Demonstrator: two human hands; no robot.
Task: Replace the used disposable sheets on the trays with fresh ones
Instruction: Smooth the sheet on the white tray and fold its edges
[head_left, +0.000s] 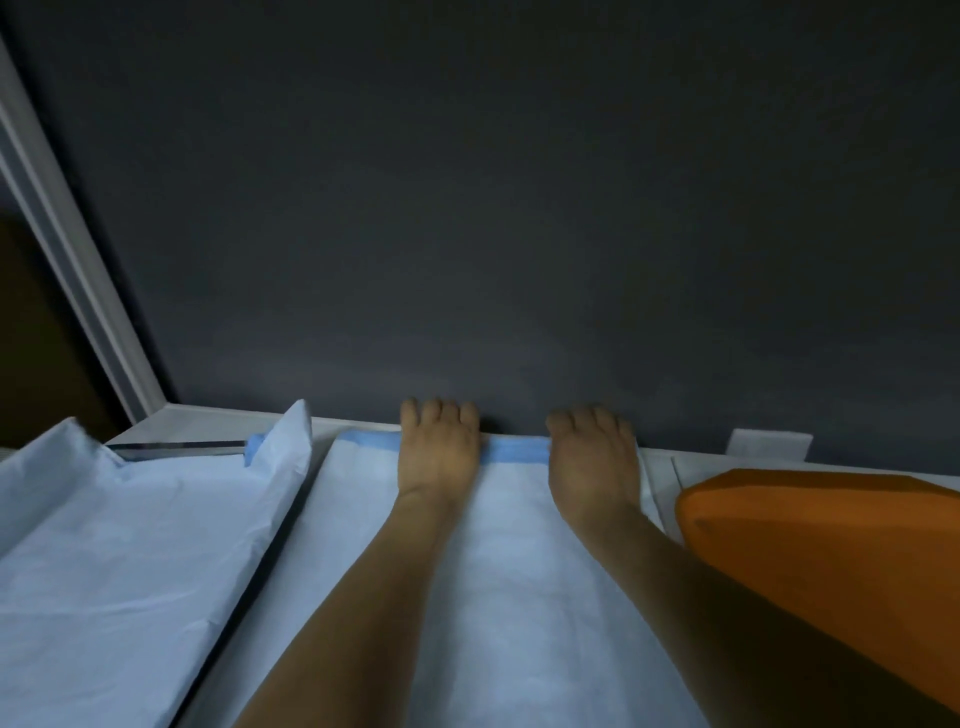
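Observation:
A pale blue disposable sheet (498, 597) lies flat over the middle tray, its darker blue far edge (519, 449) showing between my hands. My left hand (439, 452) and my right hand (592, 457) both sit at that far edge, palms down, with fingers curled over it against the wall. The fingertips are hidden behind the edge. To the left, another pale sheet (130, 545) lies crumpled on a metal tray (176, 446), one corner (288, 431) standing up.
A dark grey wall (519, 234) rises directly behind the white counter (660, 478). An orange garment (821, 551) fills the right foreground. A white wall plate (769, 444) sits at the right, and a white door frame (67, 249) runs down the left.

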